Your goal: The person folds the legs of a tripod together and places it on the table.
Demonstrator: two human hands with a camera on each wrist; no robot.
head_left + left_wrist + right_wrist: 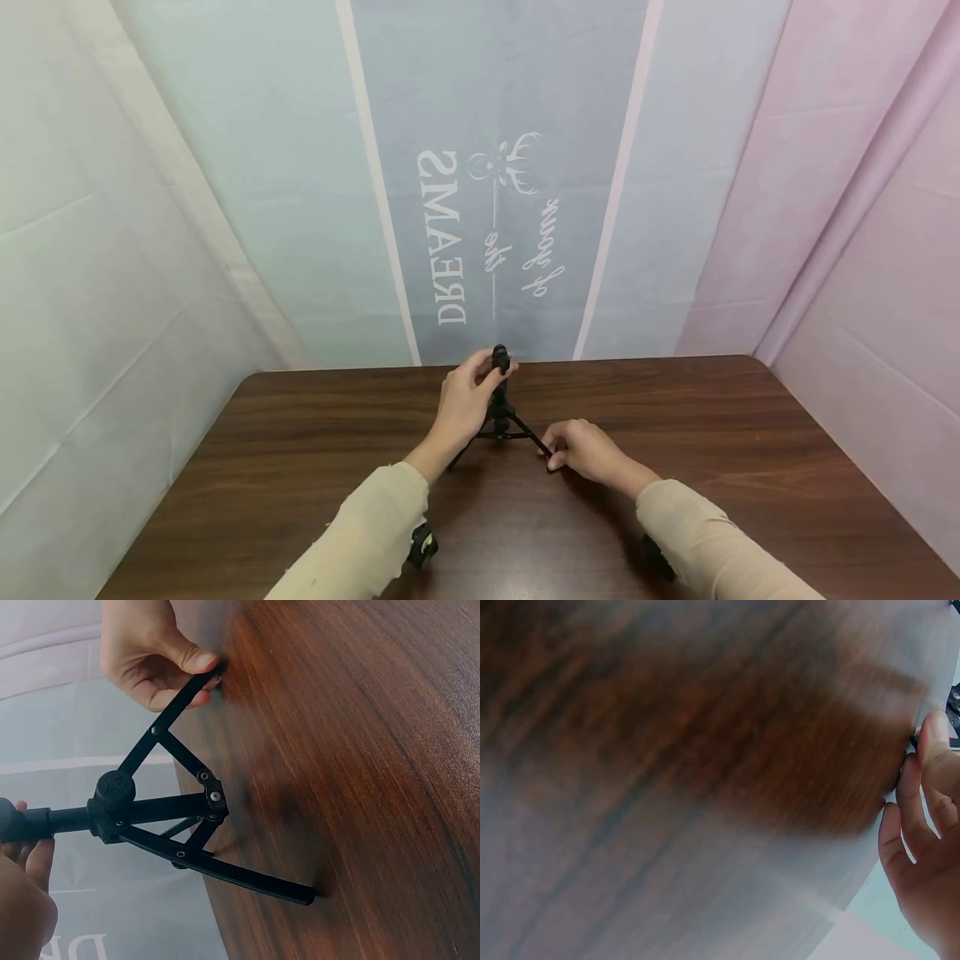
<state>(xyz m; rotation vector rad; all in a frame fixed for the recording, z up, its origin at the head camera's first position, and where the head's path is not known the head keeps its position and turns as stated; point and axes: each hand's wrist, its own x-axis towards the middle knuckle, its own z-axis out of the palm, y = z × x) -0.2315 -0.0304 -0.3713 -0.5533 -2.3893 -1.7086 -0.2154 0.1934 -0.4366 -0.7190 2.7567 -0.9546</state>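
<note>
A small black tripod stands on the brown wooden table with its legs spread. Around its upper post, my left hand curls its fingers and thumb. Lower down, my right hand pinches the foot end of one leg between thumb and fingers, close to the tabletop. The left wrist view shows the braces, a round knob and another leg reaching the table. In the right wrist view my fingertips cover most of the held leg.
The dark wood-grain table ends at a rounded far edge just behind the tripod. Behind it hangs a pale cloth backdrop with mirrored lettering, and light cloth walls stand at both sides. Each wrist carries a small black device.
</note>
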